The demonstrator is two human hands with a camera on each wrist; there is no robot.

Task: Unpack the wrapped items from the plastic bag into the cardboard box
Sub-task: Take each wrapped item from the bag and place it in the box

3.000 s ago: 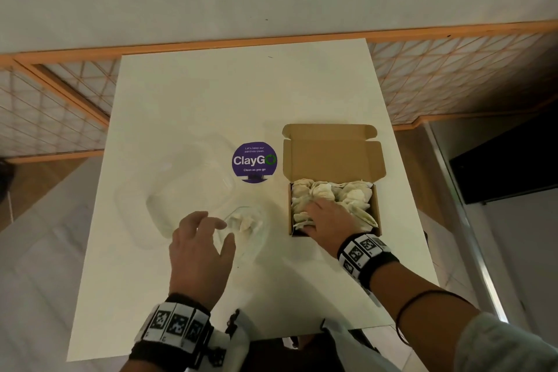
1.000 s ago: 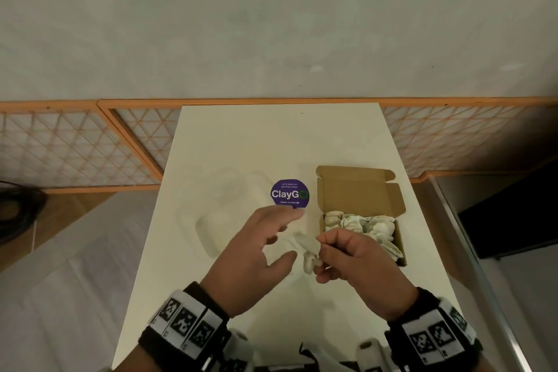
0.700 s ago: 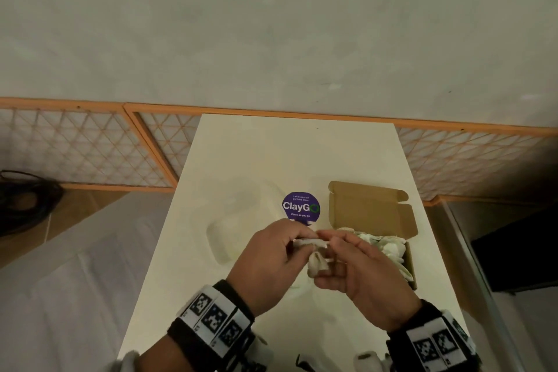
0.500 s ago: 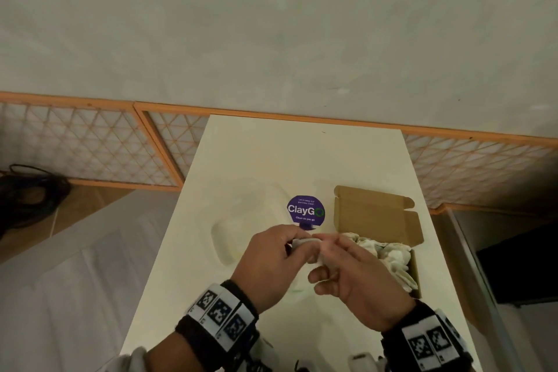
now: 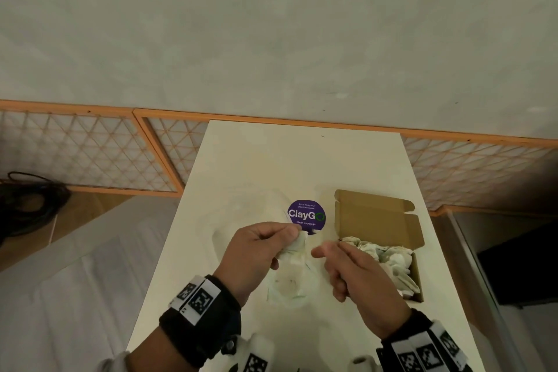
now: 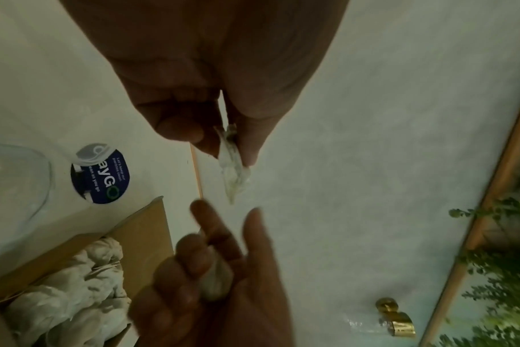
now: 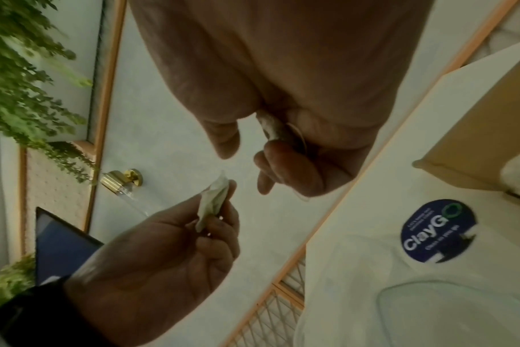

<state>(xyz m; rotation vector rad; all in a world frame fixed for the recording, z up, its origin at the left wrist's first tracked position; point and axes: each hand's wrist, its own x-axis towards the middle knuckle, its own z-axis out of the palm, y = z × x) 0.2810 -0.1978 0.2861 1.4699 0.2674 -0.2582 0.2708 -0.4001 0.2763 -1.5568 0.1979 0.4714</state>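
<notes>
The left hand point(image 5: 256, 254) pinches the emptied plastic bag point(image 5: 291, 278) by its top, dangling over the table point(image 5: 302, 160). The right hand point(image 5: 353, 275) curls round a wrapped item point(image 6: 216, 279), just freed. Next, I'd say, carry it toward three o'clock and drop it into the cardboard box point(image 5: 379, 220).

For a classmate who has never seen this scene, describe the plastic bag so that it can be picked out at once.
Start at the white table and find the round purple sticker beside the open cardboard box. Just in front of the sticker, the left hand pinches the plastic bag, which hangs limp. Unlike the wrapped items, it is see-through.
</notes>
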